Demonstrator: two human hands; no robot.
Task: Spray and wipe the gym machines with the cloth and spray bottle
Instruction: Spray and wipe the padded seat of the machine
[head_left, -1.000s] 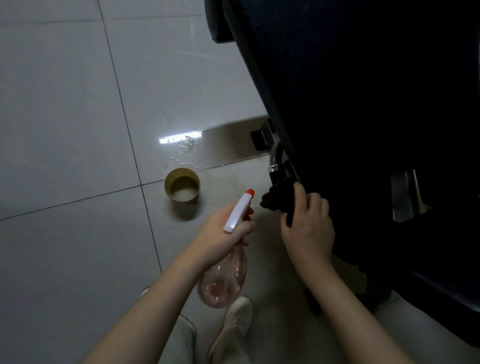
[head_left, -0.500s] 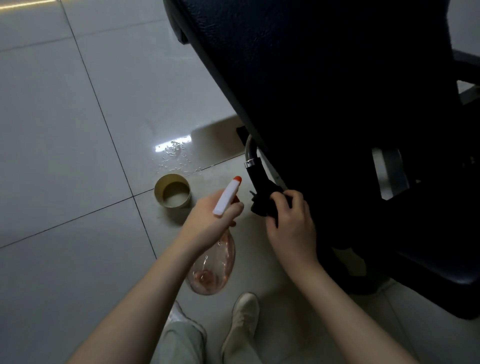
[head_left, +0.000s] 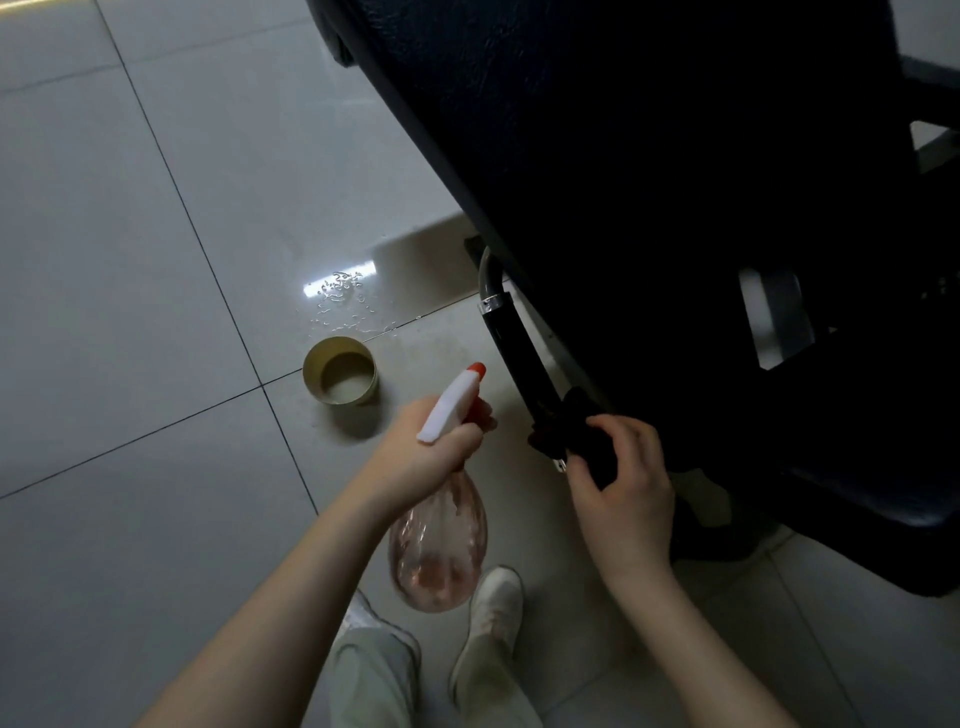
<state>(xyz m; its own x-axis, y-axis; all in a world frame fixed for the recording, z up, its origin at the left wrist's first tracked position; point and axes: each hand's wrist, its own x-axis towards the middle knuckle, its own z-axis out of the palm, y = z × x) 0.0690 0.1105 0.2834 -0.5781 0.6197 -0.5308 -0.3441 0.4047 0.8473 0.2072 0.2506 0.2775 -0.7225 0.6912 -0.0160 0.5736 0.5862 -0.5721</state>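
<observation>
Beyond my left hand (head_left: 431, 447), on the pale floor tiles (head_left: 130, 364), stood a small round brass-coloured tin (head_left: 340, 370), with scattered water droplets (head_left: 340, 304) just past it. My left hand was curled round the neck of the spray bottle (head_left: 441, 545), gripping it under the white trigger head; whether a finger lay on the trigger I could not tell. The bottle's clear pinkish body hung below that hand, its rounded base near my white shoe (head_left: 491, 618). Its long axis ran from that base up and slightly away from me. The orange nozzle (head_left: 475, 370) pointed forward and to the right, toward the machine's black handle (head_left: 519, 353).

Between my hands, that handle slanted from a chrome collar, farther from me, down to its near end by my right hand (head_left: 621, 488). That hand had fingers and thumb curled round a dark cloth (head_left: 576, 431), pinching it against the handle's near end. Right of and beyond that hand loomed the machine's black padded seat (head_left: 623, 156).

I judged the step in hand to be wiping the handle. The next move would call for sliding the wrapped cloth along the handle's length toward the collar, with a grip firm enough to rub, and the bottle held clear or aimed for another spray.
</observation>
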